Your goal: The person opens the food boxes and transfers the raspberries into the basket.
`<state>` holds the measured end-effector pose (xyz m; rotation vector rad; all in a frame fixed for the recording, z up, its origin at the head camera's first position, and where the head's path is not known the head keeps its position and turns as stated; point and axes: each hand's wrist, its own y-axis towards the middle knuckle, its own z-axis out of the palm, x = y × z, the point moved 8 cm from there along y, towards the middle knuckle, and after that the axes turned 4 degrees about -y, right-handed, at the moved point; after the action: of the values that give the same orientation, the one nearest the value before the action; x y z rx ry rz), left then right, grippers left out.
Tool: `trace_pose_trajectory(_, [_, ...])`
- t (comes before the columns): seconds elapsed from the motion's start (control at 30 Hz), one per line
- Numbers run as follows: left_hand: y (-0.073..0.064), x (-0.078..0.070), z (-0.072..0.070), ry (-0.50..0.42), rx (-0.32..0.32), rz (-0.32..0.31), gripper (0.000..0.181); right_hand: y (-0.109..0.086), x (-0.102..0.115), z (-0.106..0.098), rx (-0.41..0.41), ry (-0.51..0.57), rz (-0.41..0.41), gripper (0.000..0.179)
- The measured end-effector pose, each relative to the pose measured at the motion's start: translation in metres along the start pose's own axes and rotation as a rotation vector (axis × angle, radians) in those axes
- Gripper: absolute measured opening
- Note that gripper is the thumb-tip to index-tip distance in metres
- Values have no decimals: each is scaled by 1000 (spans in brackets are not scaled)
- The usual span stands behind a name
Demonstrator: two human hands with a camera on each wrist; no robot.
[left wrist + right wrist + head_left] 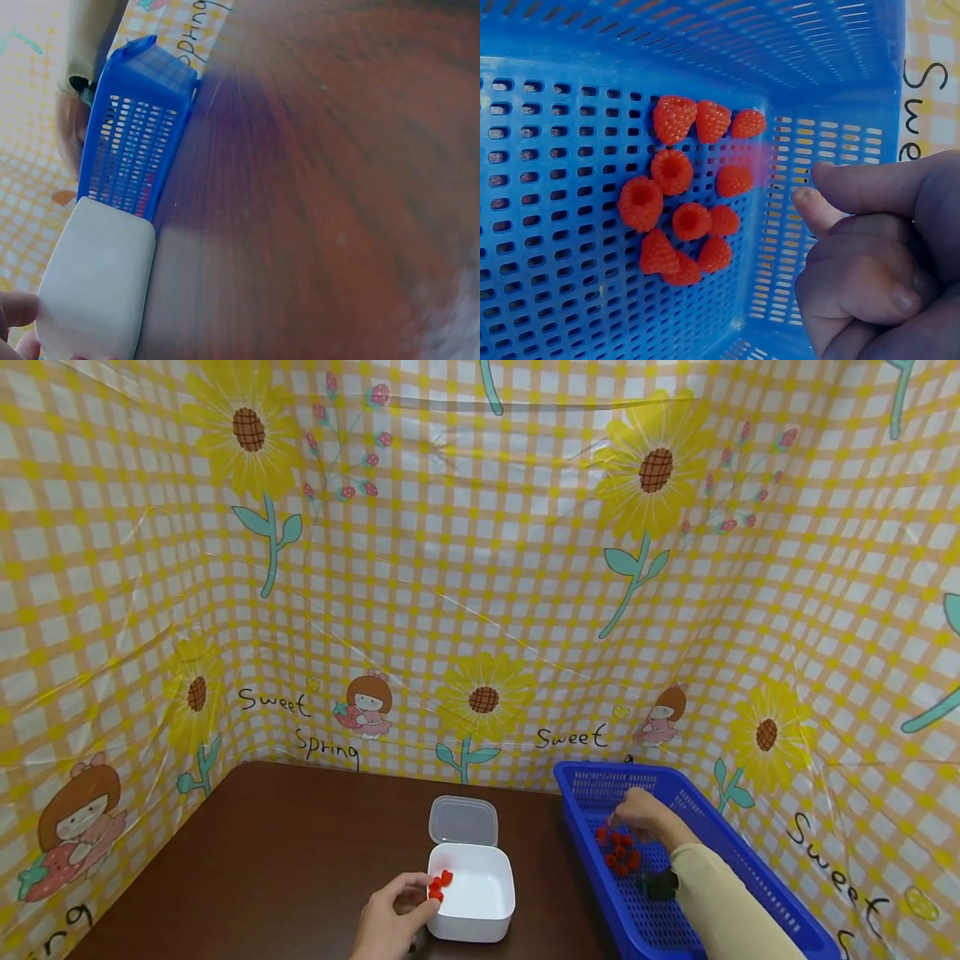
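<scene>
My left hand (397, 912) grips the left side of a square white container (491, 893), its thumb and forefinger at the rim. Inside, along that side, lie several red raspberries (446, 877). My right hand (877, 262) is inside the blue basket (547, 225), with thumb and forefinger extended and the other fingers folded. Nothing shows between its fingertips. Several more raspberries (671, 172) lie loose on the basket floor, beside and a little apart from those fingertips. In the left wrist view, the white container overlaps the basket, and only a few left fingertips show.
Behind the white container lies a clear lid (463, 821). A dark green object (660, 885) sits in the basket under my right forearm. The basket's tall slotted walls surround my right hand. A checked, flowered cloth (480, 568) encloses the dark brown table (285, 860).
</scene>
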<state>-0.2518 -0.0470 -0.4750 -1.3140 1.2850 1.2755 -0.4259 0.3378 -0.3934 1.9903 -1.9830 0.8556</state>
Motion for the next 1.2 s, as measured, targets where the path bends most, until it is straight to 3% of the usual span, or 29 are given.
trace_pose_trajectory(0.1, [0,-1,0,-3,3,-6,31,-3,4,-1,-5,0,-4,9])
trace_pose_trajectory(0.23, [-1,-1,1,-12,7,-11,30,-9,16,-3,-23,23,-43,25])
trace_pose_trajectory(0.37, [-1,-1,1,-12,5,-13,30,-16,36,-2,9,72,-141,15])
trace_pose_trajectory(0.47, [-1,-1,1,-10,4,-13,30,-24,53,0,41,117,-196,28])
trace_pose_trajectory(0.6, [-1,-2,0,-13,5,0,30,-33,76,4,34,170,-213,32])
trace_pose_trajectory(0.9, [-2,-1,0,-1,2,4,32,-56,126,31,68,225,-246,27])
trace_pose_trajectory(1.2, [-2,0,0,-18,11,-14,33,-68,156,60,151,257,-309,22])
